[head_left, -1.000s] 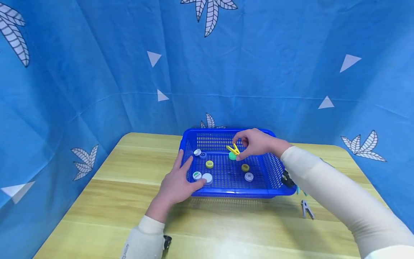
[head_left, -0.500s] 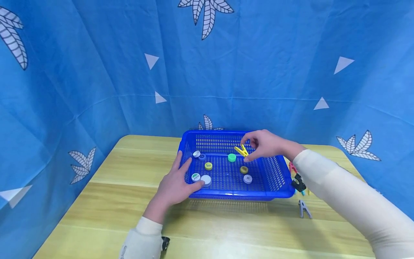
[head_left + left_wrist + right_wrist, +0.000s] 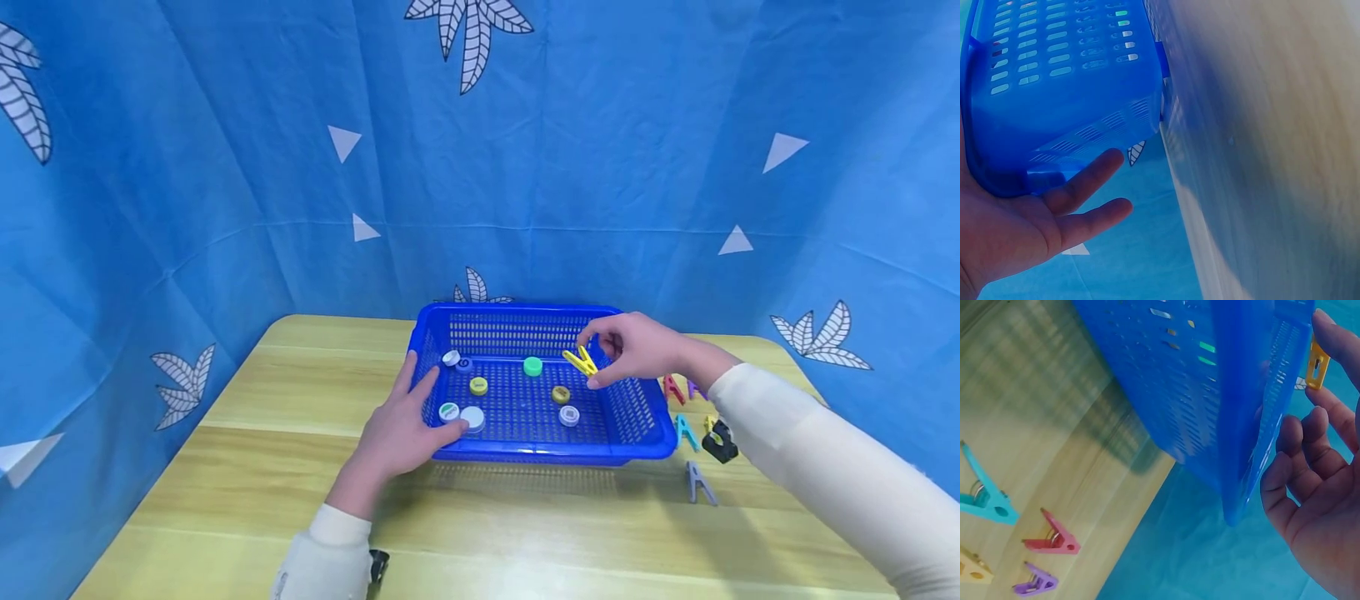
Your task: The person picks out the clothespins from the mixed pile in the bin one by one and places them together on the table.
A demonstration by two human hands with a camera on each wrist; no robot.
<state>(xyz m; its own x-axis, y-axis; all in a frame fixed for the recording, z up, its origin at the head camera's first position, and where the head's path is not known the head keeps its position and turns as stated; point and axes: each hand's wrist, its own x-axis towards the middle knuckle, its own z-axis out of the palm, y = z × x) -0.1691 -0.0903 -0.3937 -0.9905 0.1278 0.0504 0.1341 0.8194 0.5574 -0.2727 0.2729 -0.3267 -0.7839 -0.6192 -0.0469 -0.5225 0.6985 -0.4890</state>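
Note:
A blue plastic basket [image 3: 555,451] with slotted walls stands on the wooden table, holding several bottle caps, among them a green cap [image 3: 532,367], a yellow cap [image 3: 478,386] and a white cap [image 3: 472,418]. My left hand [image 3: 397,437] rests at the basket's left front corner, its fingers straight and spread, its thumb over the front rim. Above the right part of the basket, my right hand [image 3: 641,346] pinches a yellow clothespin [image 3: 581,362] between thumb and index finger. In the right wrist view the yellow clothespin [image 3: 1317,365] is partly hidden by the fingers.
Right of the basket lie a grey clothespin [image 3: 700,483], a turquoise clothespin [image 3: 988,499], a red clothespin [image 3: 1054,535], a purple clothespin [image 3: 1036,580] and another yellow one. A blue patterned cloth [image 3: 600,167] hangs behind the table.
My right hand has moved rightward with the yellow clothespin, away from above the green cap. More clothespins show beside the basket. The left hand stays at the corner.

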